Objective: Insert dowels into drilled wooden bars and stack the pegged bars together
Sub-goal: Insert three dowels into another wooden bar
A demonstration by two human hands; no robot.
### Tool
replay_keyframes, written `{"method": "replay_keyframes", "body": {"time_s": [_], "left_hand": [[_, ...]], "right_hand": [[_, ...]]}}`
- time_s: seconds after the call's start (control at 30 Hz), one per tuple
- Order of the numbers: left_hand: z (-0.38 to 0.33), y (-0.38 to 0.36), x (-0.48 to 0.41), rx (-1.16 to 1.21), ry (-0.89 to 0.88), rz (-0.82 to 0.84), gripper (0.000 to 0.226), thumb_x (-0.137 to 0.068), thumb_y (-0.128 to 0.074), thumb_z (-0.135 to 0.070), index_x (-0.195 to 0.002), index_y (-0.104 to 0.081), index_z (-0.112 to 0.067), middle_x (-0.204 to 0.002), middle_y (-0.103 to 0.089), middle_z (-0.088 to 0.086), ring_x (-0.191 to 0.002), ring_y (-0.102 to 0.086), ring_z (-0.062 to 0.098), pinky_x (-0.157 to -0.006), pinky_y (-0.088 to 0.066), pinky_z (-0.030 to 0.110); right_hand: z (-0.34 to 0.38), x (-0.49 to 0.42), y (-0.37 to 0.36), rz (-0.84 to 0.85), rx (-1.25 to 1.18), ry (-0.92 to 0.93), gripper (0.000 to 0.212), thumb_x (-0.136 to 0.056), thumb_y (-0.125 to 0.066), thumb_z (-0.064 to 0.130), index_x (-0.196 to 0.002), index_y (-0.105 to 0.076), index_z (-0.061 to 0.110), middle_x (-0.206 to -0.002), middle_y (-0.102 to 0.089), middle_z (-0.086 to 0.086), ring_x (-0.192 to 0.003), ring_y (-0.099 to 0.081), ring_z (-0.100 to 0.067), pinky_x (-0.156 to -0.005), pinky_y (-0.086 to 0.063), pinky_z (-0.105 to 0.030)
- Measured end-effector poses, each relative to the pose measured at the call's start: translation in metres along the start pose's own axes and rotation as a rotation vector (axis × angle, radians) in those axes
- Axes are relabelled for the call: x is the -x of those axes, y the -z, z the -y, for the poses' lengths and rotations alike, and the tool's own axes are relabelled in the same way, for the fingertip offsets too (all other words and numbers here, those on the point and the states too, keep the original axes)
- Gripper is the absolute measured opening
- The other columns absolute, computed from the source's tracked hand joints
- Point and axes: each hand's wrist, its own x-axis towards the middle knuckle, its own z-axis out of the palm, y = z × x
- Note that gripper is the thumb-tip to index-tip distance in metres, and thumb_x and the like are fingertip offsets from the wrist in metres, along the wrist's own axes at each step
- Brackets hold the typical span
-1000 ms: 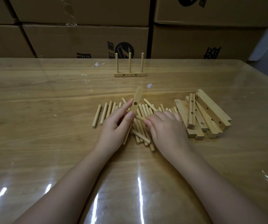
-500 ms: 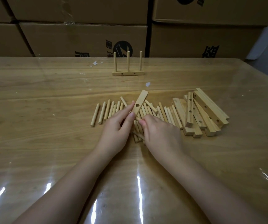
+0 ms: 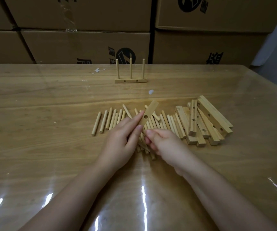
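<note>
Slanting pale bar (image 3: 151,108), 1 round hole showing; left hand (image 3: 119,144) grip

The left hand's (image 3: 117,144) grip covers the lower end of the drilled bar (image 3: 148,114). The right hand (image 3: 166,144) hides several loose dowels (image 3: 170,122); whether it pinches one, I can't tell. The cardboard boxes (image 3: 84,45) run off the top.

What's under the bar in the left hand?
Loose dowels on the table lie beneath the tilted bar. The left hand and right hand cover its lower end and anything there.
</note>
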Motion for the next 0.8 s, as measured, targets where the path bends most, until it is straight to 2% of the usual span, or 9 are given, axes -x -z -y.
{"method": "replay_keyframes", "body": {"time_s": [0.1,0.17,0.23,0.3,0.37,0.43,0.6,0.73,0.8], "left_hand": [[0.002,-0.002,0.000,-0.014,-0.056,0.004,0.044,-0.094,-0.044,-0.031,-0.137,-0.040,-0.021,-0.083,-0.057,0.002,-0.075,-0.051,0.007,-0.071,-0.043,0.022],[0.003,-0.002,0.001,0.015,-0.008,0.031,0.042,-0.094,-0.048,-0.027,-0.136,-0.042,-0.026,-0.092,-0.062,0.004,-0.085,-0.056,0.010,-0.078,-0.045,0.022],[0.005,-0.001,0.001,0.081,0.081,0.034,0.039,-0.094,-0.047,-0.027,-0.132,-0.046,-0.036,-0.105,-0.063,-0.003,-0.096,-0.058,0.006,-0.084,-0.044,0.018],[0.007,0.000,-0.001,0.162,0.155,-0.009,0.035,-0.096,-0.048,-0.027,-0.126,-0.047,-0.046,-0.098,-0.060,-0.017,-0.088,-0.057,-0.002,-0.080,-0.043,0.015],[0.008,0.001,-0.004,0.246,0.243,-0.068,0.033,-0.097,-0.049,-0.023,-0.120,-0.049,-0.047,-0.090,-0.058,-0.023,-0.083,-0.056,-0.005,-0.076,-0.041,0.013],[0.008,0.002,-0.007,0.297,0.297,-0.101,0.033,-0.098,-0.048,-0.020,-0.117,-0.050,-0.046,-0.100,-0.058,-0.030,-0.097,-0.055,-0.013,-0.081,-0.039,0.005],[0.004,0.003,-0.005,0.265,0.278,-0.063,0.036,-0.097,-0.051,-0.020,-0.119,-0.048,-0.048,-0.102,-0.057,-0.029,-0.095,-0.049,-0.023,-0.082,-0.036,-0.001],[0.002,0.003,-0.005,0.254,0.283,-0.070,0.037,-0.096,-0.052,-0.019,-0.122,-0.048,-0.044,-0.100,-0.059,-0.018,-0.086,-0.051,-0.015,-0.076,-0.038,0.002],[0.001,0.003,-0.005,0.239,0.287,-0.057,0.037,-0.096,-0.052,-0.020,-0.127,-0.048,-0.040,-0.101,-0.064,0.001,-0.083,-0.057,0.005,-0.075,-0.044,0.014]], "right_hand": [[-0.002,0.001,0.005,0.153,-0.264,-0.109,0.032,-0.098,-0.041,0.037,-0.072,-0.054,0.022,-0.051,-0.041,0.012,-0.042,-0.034,-0.002,-0.041,-0.029,-0.014],[-0.005,0.001,-0.001,0.084,-0.195,-0.087,0.032,-0.097,-0.040,0.038,-0.075,-0.057,0.022,-0.056,-0.045,0.012,-0.051,-0.041,-0.004,-0.050,-0.035,-0.018],[-0.008,0.000,-0.009,-0.054,0.047,0.055,0.031,-0.097,-0.038,0.038,-0.080,-0.059,0.023,-0.064,-0.052,0.011,-0.062,-0.049,-0.008,-0.060,-0.042,-0.027],[-0.010,-0.003,-0.013,-0.181,0.395,0.287,0.027,-0.097,-0.037,0.038,-0.092,-0.059,0.023,-0.077,-0.058,0.010,-0.070,-0.055,-0.008,-0.063,-0.047,-0.031],[-0.010,-0.003,-0.012,-0.318,0.735,0.463,0.025,-0.095,-0.041,0.036,-0.099,-0.060,0.020,-0.086,-0.060,0.009,-0.072,-0.056,-0.009,-0.056,-0.044,-0.025],[-0.008,-0.003,-0.011,-0.444,0.893,0.533,0.025,-0.091,-0.045,0.033,-0.090,-0.065,0.018,-0.076,-0.061,0.006,-0.063,-0.055,-0.010,-0.047,-0.034,-0.019],[-0.009,-0.003,-0.014,-0.463,0.790,0.504,0.033,-0.093,-0.039,0.036,-0.073,-0.059,0.018,-0.048,-0.037,0.014,-0.037,-0.029,-0.001,-0.039,-0.011,-0.013],[-0.016,-0.012,-0.014,-0.336,0.609,0.369,0.036,-0.096,-0.034,0.045,-0.075,-0.053,0.022,-0.051,-0.046,0.008,-0.047,-0.046,-0.005,-0.041,-0.027,-0.020],[-0.016,-0.012,-0.013,-0.281,0.474,0.313,0.037,-0.095,-0.035,0.047,-0.069,-0.050,0.025,-0.055,-0.050,0.005,-0.053,-0.050,-0.009,-0.046,-0.034,-0.023]]}}
